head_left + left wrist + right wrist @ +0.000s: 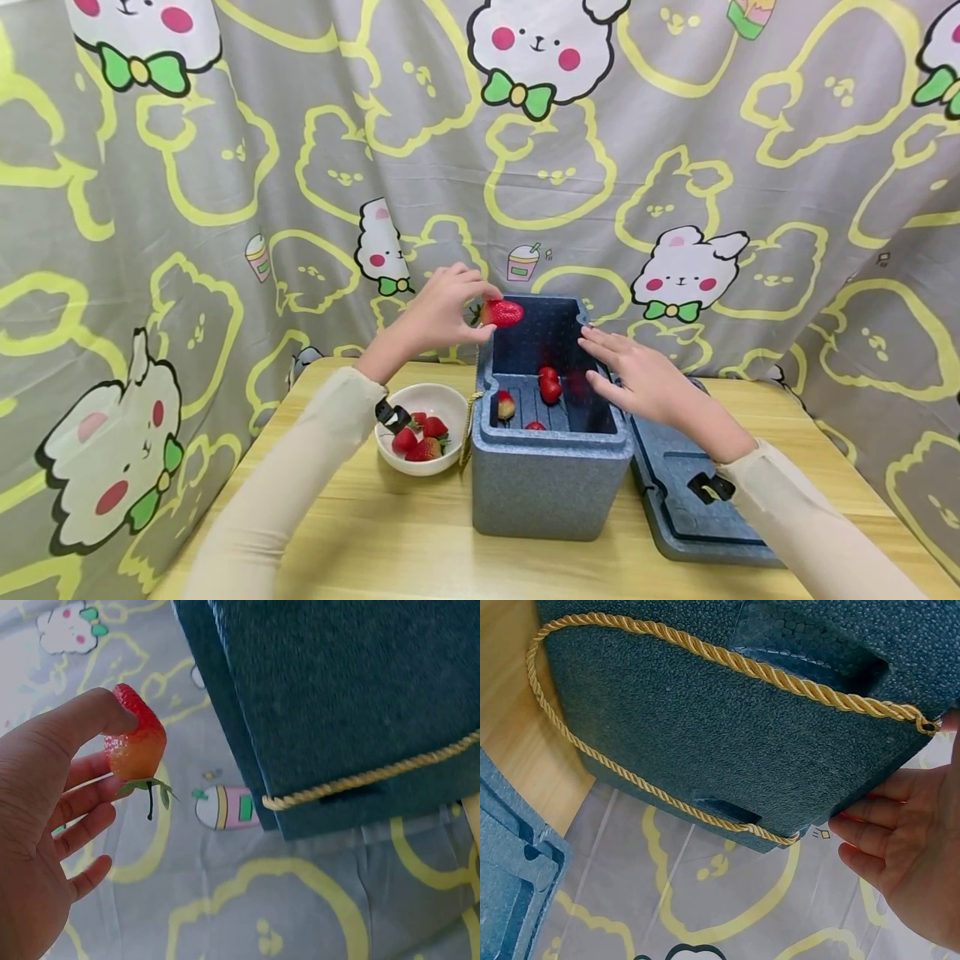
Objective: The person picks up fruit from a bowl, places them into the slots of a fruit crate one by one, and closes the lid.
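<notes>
Between thumb and fingers my left hand [453,307] pinches a strawberry [503,313] at the left rim of a blue-grey foam box [551,492]. The left wrist view shows that strawberry [139,742] with its green leaves and thin stem pointing down. My right hand [641,371] rests its fairly straight fingers on the box's right rim. Several strawberries [550,387] lie on the ribbed floor inside the box. Left of the box, a white bowl [392,458] holds several more strawberries [424,450].
The box's lid [705,500] lies on the wooden table [360,533] to the right. A gold rope handle [780,679] hangs along the box's side, and another gold rope [375,776] shows in the left wrist view. Behind stands a patterned curtain [442,167].
</notes>
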Demonstrator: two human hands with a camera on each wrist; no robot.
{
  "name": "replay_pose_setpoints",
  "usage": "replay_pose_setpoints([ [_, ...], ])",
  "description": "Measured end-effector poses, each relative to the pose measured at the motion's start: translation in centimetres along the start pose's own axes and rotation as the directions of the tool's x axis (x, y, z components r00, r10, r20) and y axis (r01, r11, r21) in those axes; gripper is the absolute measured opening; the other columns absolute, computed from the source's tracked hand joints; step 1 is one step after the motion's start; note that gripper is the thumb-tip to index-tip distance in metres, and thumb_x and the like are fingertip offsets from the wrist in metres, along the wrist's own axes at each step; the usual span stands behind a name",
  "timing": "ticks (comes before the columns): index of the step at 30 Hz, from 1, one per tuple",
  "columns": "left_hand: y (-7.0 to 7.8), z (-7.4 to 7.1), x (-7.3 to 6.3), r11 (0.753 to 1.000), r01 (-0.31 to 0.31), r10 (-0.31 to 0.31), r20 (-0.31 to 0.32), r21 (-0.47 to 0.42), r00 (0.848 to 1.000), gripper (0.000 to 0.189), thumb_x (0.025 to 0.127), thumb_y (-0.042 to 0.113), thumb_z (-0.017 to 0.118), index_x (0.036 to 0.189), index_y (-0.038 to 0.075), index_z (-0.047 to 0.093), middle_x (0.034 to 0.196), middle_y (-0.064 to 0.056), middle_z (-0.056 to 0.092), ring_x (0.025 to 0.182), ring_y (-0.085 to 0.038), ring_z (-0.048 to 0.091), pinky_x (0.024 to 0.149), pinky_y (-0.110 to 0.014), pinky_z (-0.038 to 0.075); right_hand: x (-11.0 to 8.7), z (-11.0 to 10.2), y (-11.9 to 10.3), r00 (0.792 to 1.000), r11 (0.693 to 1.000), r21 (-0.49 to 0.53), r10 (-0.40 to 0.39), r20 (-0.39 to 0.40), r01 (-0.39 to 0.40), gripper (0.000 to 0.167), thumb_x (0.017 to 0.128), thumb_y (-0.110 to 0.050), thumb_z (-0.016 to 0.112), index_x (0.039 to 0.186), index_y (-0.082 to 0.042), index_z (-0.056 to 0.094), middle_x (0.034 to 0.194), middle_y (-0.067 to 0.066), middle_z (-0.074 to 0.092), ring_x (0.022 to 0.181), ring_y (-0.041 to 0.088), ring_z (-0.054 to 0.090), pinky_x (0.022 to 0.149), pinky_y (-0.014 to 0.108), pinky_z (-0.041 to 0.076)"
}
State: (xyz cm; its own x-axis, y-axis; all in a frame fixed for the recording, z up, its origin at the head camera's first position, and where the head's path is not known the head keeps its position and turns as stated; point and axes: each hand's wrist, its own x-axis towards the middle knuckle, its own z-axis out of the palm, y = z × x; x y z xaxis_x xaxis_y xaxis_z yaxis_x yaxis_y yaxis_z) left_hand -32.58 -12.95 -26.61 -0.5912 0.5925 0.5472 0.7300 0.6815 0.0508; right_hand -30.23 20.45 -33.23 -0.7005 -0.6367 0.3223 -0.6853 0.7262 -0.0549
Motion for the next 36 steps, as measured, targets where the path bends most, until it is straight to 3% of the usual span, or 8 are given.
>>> replay_pose_setpoints([
  [9,1.9,0.7,1.8,0.997,-0.075,0.074,0.028,0.028,0.997,0.033,0.084,0.031,0.078,0.112,0.014,0.074,0.107,0.0,0.07,0.106,-0.022,0.054,0.092,-0.041,0.043,0.2,-0.3,0.1,1.0,1.0,-0.007,0.006,0.004,-0.006,0.059,0.103,-0.039,0.051,0.15,-0.003,0.049,0.16,0.017,0.042,0.145,0.038,0.044,0.115,0.058,0.038],
  [16,2.8,2.0,2.3,0.993,-0.112,0.108,0.078,0.036,0.991,0.031,0.084,0.029,0.079,0.112,0.015,0.074,0.107,0.0,0.07,0.108,-0.022,0.054,0.09,-0.04,0.042,0.2,-0.3,0.0,1.0,1.0,-0.008,0.009,0.01,-0.009,0.059,0.103,-0.039,0.052,0.15,-0.004,0.049,0.159,0.017,0.043,0.144,0.038,0.045,0.114,0.058,0.039],
  [27,3.0,3.0,2.5,0.993,-0.102,0.092,0.143,0.06,0.985,0.032,0.085,0.032,0.078,0.114,0.019,0.074,0.112,0.003,0.071,0.109,-0.019,0.055,0.092,-0.038,0.043,0.2,-0.2,0.0,1.0,1.0,-0.004,0.015,0.015,-0.014,0.059,0.102,-0.039,0.052,0.149,-0.002,0.05,0.159,0.018,0.043,0.145,0.039,0.045,0.114,0.058,0.039],
  [36,2.6,3.1,2.3,0.995,-0.094,0.09,0.134,0.024,0.987,0.035,0.086,0.028,0.077,0.12,0.018,0.073,0.114,0.0,0.07,0.112,-0.021,0.055,0.093,-0.041,0.042,0.1,0.0,0.0,1.0,1.0,-0.001,0.007,0.01,-0.007,0.059,0.103,-0.039,0.051,0.149,-0.003,0.049,0.159,0.017,0.043,0.144,0.039,0.045,0.114,0.058,0.039],
])
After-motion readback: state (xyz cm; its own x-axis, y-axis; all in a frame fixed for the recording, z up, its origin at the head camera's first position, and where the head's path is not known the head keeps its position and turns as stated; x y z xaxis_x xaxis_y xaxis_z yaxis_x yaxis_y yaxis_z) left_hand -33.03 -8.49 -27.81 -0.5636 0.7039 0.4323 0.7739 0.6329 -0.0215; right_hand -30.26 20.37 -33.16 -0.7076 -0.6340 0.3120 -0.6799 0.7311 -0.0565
